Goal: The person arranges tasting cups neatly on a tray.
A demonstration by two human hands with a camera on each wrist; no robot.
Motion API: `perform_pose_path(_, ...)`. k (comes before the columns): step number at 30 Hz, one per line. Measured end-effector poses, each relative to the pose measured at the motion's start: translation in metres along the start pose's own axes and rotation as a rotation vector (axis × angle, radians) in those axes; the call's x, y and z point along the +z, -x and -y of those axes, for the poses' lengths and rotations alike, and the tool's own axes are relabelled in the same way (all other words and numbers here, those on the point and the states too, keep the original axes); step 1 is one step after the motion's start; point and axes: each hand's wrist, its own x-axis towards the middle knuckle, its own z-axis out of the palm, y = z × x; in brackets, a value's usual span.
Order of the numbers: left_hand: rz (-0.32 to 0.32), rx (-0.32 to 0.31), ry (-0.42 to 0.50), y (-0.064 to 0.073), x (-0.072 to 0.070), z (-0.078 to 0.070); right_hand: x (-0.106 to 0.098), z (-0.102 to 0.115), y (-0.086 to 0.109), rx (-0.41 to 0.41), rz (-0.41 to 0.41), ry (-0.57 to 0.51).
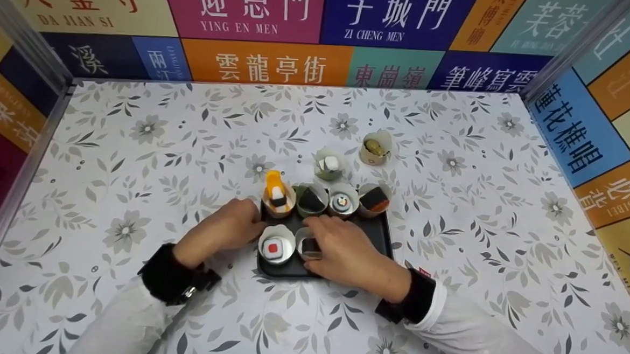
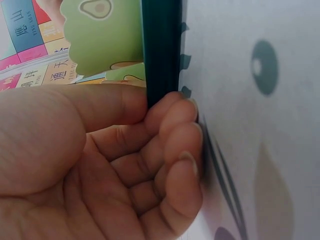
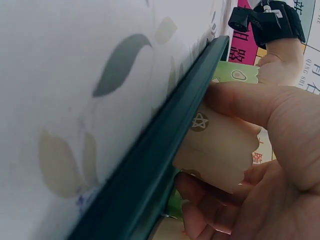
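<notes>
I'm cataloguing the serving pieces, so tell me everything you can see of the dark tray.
The tray is dark, near black from above and greenish in the wrist views, rectangular with rounded corners and a raised rim; it looks like plastic. It appears to lie flat on the patterned tabletop. Six paper-like cups sit in it, four along the far side, two at the near left. The left hand pinches its left edge.

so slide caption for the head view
Left hand grips a black tray by its edge; right hand holds a paper cup on it.
</notes>
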Motion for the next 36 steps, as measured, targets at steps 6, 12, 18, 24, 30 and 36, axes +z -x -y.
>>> perform_pose_path(6,0.0,-0.01,0.009,-0.0005,0.0007,0.0,0.0007,0.0011,0.0018,-0.005,0.007,-0.013)
perform_pose_path(12,-0.003,-0.005,0.005,-0.0008,0.0015,0.0008,0.0009,0.0019,0.0036,0.009,0.026,-0.015)
perform_pose_path(18,-0.004,-0.002,-0.022,-0.0005,0.0011,0.0004,0.0028,0.0049,0.0065,0.003,0.016,-0.001)
perform_pose_path(24,-0.002,-0.008,-0.022,-0.0006,0.0004,-0.0013,0.0035,0.0083,0.0094,0.005,0.007,-0.007)
perform_pose_path(30,-0.009,-0.003,-0.017,-0.0007,0.0011,-0.0002,0.0037,0.0078,0.0083,0.014,0.006,-0.007)
perform_pose_path(36,-0.006,-0.002,-0.016,-0.0014,0.0015,0.0009,0.0045,0.0067,0.009,0.015,0.006,-0.01)
